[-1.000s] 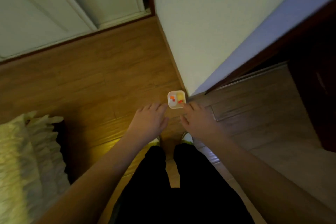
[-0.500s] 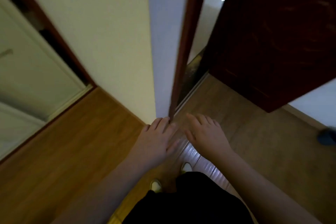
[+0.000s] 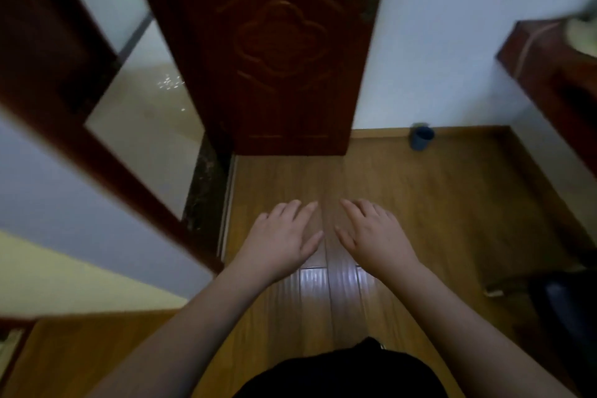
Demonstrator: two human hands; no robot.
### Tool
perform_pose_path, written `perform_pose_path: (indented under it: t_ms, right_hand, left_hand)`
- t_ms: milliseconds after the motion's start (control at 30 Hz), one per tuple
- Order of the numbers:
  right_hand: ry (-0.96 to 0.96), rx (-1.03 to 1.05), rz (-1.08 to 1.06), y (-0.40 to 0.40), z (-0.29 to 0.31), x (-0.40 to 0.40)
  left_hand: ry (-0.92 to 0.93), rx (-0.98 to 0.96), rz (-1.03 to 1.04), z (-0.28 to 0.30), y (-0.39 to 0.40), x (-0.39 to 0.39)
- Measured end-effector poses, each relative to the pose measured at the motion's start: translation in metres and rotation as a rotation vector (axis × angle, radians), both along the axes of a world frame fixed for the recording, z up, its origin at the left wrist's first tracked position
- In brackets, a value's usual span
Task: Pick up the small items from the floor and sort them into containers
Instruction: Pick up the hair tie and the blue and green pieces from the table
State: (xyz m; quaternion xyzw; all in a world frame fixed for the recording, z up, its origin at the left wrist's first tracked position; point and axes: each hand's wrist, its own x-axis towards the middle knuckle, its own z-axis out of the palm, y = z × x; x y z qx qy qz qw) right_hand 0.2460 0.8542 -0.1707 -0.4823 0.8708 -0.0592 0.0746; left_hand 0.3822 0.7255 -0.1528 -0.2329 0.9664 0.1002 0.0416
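My left hand [image 3: 284, 236] and my right hand [image 3: 371, 231] are held out side by side, palms down, above the wooden floor [image 3: 420, 197]. Both hold nothing and their fingers are slightly apart. A small blue cup [image 3: 421, 138] stands on the floor against the far white wall, well beyond my right hand. No small loose items show on the floor in this view.
A dark red door [image 3: 274, 52] stands open ahead, with its frame [image 3: 64, 100] and a tiled room beyond at the left. Dark wooden furniture [image 3: 555, 74] juts in at the upper right. A dark object [image 3: 565, 300] sits at the right edge.
My view has swung right, from the corner with the small white container of coloured items to the open door and blue cup. Both hands stayed out front, empty.
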Motion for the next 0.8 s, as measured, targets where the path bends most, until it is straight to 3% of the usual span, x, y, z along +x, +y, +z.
perform_pose_path:
  t_ms: [367, 800]
  right_hand:
    - [-0.049, -0.003, -0.444, 0.162, -0.002, -0.158]
    - [-0.116, -0.019, -0.89, 0.289, 0.009, -0.257]
  left_hand:
    - [0.002, -0.071, -0.402, 0.008, 0.11, -0.241]
    - [0.012, -0.02, -0.842, -0.003, 0.218, -0.416]
